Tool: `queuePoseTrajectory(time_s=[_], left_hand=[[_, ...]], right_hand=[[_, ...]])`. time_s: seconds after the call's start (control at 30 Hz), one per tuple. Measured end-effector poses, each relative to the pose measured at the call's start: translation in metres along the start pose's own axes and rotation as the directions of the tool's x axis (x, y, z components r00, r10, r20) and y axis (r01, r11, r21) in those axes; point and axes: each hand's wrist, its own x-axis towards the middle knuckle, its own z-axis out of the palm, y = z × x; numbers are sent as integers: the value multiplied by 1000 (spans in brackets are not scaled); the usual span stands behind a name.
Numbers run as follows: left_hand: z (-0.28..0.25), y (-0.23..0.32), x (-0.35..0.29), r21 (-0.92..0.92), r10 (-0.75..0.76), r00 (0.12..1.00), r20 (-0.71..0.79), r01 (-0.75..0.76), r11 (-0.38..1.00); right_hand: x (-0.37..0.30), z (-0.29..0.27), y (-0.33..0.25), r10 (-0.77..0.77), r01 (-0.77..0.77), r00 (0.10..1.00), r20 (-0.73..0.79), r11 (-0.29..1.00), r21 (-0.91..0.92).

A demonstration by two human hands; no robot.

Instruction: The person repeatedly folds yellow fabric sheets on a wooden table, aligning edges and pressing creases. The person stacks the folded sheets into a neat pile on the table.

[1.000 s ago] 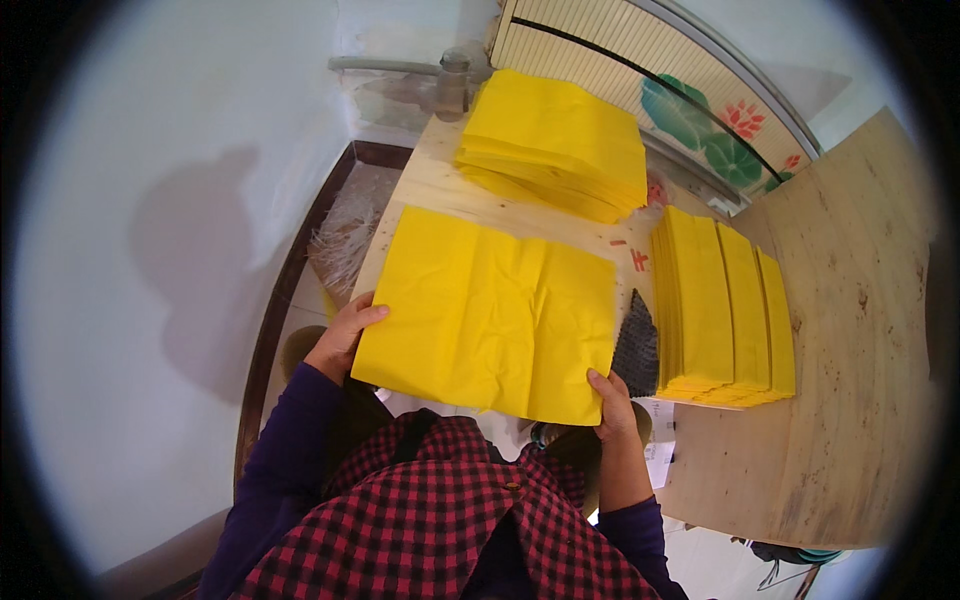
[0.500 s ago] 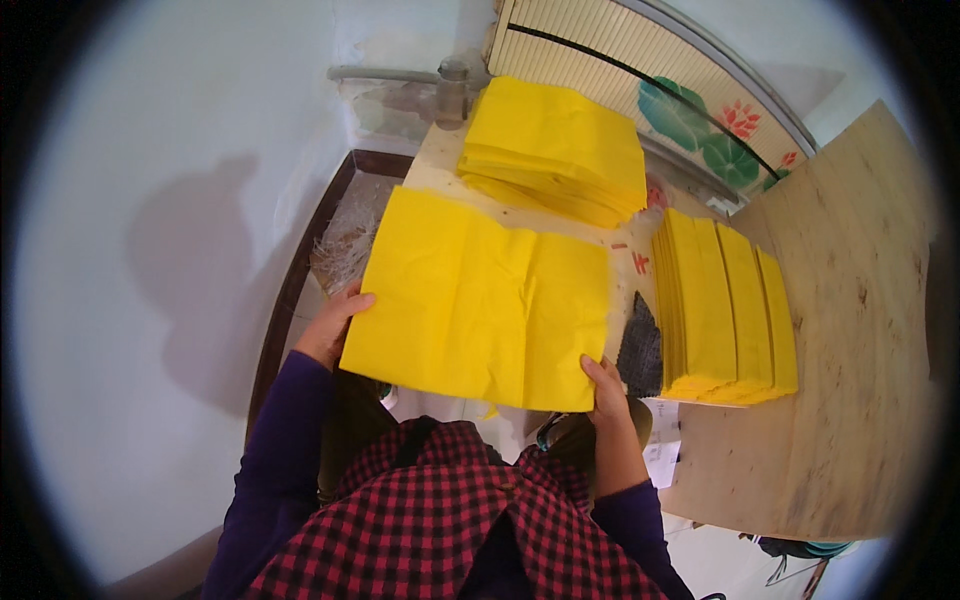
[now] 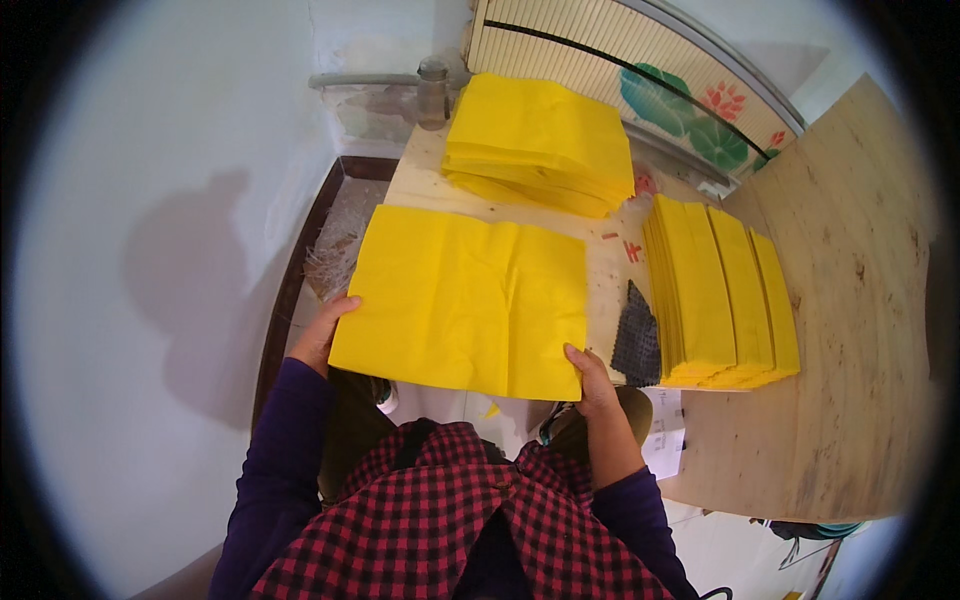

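Note:
A creased yellow cloth-like sheet (image 3: 455, 300) is spread between my two hands over the near part of the wooden table. My left hand (image 3: 325, 330) grips its lower left edge, thumb on top and the other fingers mostly hidden beneath. At the lower right corner my right hand (image 3: 592, 378) pinches the sheet the same way. Behind it lies a thick folded pile of yellow sheets (image 3: 540, 135). To the right stand several neat stacks of folded yellow pieces (image 3: 700, 300), side by side. A dark grey cloth (image 3: 636, 338) lies between those stacks and the held sheet.
A clear jar (image 3: 433, 95) stands at the table's (image 3: 420, 170) far left corner. Small red scraps (image 3: 631, 250) lie near the middle. A wooden board (image 3: 840, 300) rises at the right, and a slatted panel with painted flowers (image 3: 640, 75) borders the back. Clear plastic (image 3: 335, 245) sits by the left wall.
Both hands have shifted slightly left with the sheet, which looks flatter, its middle crease less pronounced. The whole view has also moved a little.

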Motion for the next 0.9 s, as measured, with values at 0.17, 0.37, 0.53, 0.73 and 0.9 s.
queuePoseTrajectory(time_s=[0.17,0.37,0.53,0.73,0.9], left_hand=[[-6,-1,-5,-11,-21,999,-37,20,1000],[-26,-13,5,-23,-70,996,-56,69,997],[-38,-19,8,3,-42,997,-70,42,999],[-39,-22,11,-26,-39,998,-47,38,999],[-39,-23,8,-45,-48,999,-5,48,998]], right_hand=[[-2,9,2,4,-4,1000,-8,1000,-1],[-2,-8,9,-145,105,980,-139,959,-262],[-1,-68,-23,-619,46,760,-196,352,-935],[12,-101,-33,-574,-238,779,-253,102,-966],[29,-111,-33,-547,-285,792,-272,63,-957]])
